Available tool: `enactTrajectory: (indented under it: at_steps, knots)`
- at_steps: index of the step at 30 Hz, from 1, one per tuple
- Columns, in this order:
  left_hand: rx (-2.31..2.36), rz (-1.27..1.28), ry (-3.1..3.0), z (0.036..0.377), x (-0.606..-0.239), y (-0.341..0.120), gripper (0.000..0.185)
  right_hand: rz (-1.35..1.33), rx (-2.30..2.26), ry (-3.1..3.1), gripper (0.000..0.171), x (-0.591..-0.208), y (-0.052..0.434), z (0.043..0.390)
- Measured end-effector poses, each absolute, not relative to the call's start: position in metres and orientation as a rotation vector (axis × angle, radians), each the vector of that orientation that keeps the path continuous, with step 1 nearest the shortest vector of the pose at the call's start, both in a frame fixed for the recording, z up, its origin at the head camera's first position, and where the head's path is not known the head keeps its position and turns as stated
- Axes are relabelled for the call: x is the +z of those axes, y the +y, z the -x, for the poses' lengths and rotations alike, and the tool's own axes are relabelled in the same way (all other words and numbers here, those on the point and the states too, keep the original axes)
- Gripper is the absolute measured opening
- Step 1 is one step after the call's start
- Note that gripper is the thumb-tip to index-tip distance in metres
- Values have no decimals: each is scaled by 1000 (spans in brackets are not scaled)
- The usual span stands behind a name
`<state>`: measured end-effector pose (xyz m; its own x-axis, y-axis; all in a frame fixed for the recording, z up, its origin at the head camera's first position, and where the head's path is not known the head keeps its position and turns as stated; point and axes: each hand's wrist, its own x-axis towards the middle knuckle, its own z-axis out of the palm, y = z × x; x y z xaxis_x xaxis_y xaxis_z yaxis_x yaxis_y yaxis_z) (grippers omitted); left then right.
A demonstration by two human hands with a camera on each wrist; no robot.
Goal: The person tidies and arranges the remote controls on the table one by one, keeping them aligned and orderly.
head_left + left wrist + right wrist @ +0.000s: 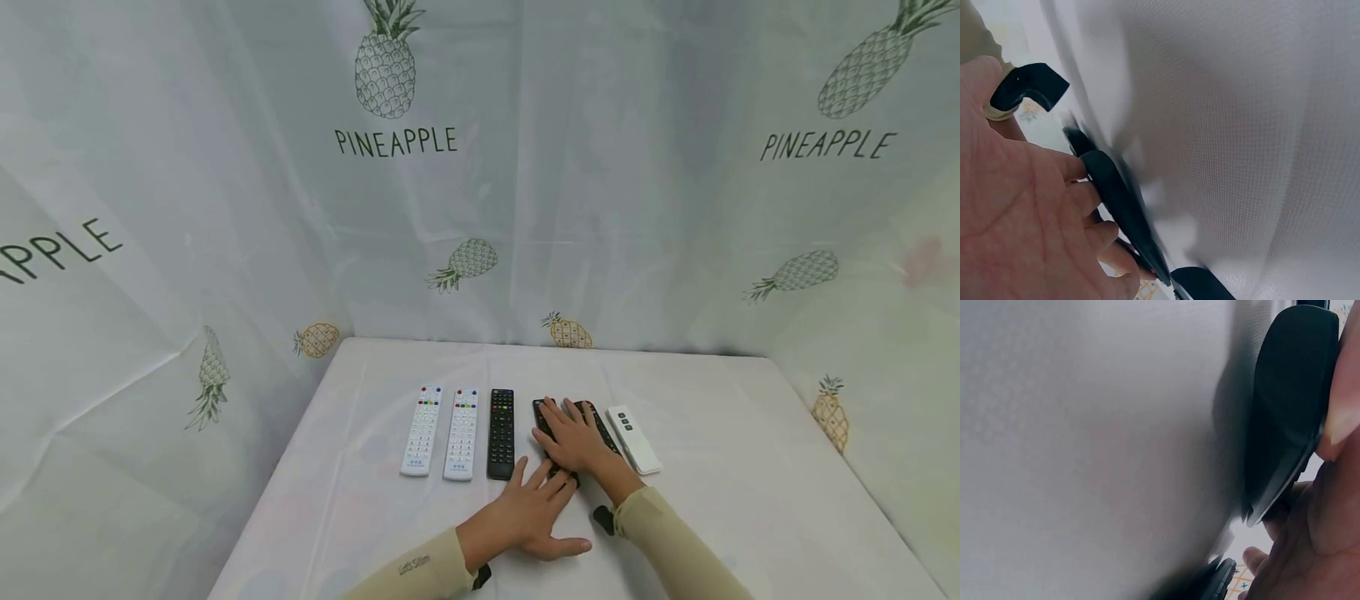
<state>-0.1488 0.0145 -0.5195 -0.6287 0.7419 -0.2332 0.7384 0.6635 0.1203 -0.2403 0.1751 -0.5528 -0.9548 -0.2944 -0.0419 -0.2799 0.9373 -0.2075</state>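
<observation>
My right hand (573,442) lies with spread fingers over a black remote control (541,419), its fingertips near the top end. Just below, my left hand (527,510) has its fingers extended, touching the same remote's lower end, with the thumb out to the right. A second black remote control (604,435) slants partly behind the right hand. From the left wrist view, a dark remote's side (1116,194) runs along the fingertips. In the right wrist view a remote's dark end (1288,406) is against the thumb.
Left of the hands lie two white remotes (422,432) (461,435) with coloured buttons and a black remote (501,433). A slim white remote (633,440) lies to the right. Pineapple-print curtains (600,192) surround the white-covered table (360,525).
</observation>
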Motion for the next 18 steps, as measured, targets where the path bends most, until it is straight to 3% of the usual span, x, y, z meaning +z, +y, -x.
enactTrajectory:
  at_steps: [18]
  knots:
    - [22,-1127,2592,148,-513,7,88,478,-325,3015,66,-550,168,241]
